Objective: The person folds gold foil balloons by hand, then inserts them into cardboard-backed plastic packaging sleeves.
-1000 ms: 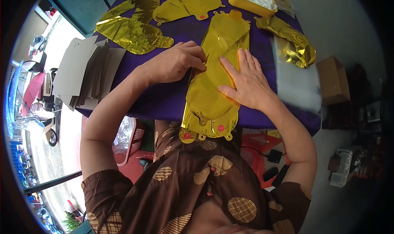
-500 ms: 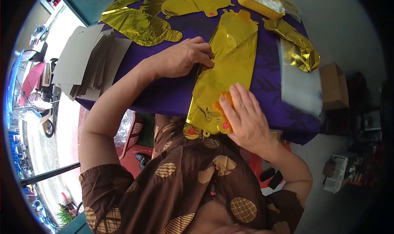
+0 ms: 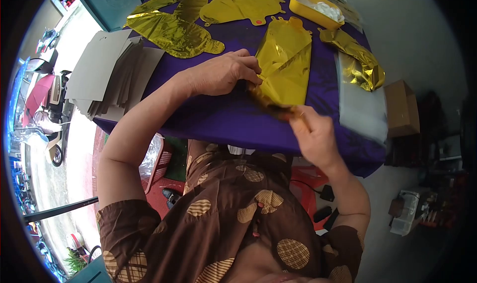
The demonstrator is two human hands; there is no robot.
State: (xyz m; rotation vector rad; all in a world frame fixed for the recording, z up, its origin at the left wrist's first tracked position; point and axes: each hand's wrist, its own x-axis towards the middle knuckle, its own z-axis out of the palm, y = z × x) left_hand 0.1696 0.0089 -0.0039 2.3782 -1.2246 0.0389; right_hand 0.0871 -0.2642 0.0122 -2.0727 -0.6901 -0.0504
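A gold foil balloon (image 3: 285,59) lies flat on the purple tablecloth in front of me, its far end with small tabs pointing away. My left hand (image 3: 231,72) pinches the balloon's left edge, fingers closed. My right hand (image 3: 315,136) is closed on the balloon's near end, which is raised off the cloth and folded over. Motion blurs that folded part, and the fingertips of my right hand are partly hidden by it.
More gold foil balloons (image 3: 174,32) lie at the back left. At left is a stack of grey cards (image 3: 97,67). A yellow tray (image 3: 310,12) with white material stands at the back right. Clear plastic sheets (image 3: 362,111) lie at right under a crumpled foil piece (image 3: 360,57), beside a cardboard box (image 3: 401,109).
The balloon's near end, flat and hanging past the table edge before, is now lifted and folded away from me. My right hand went from lying flat on it to gripping it. My left hand barely moved.
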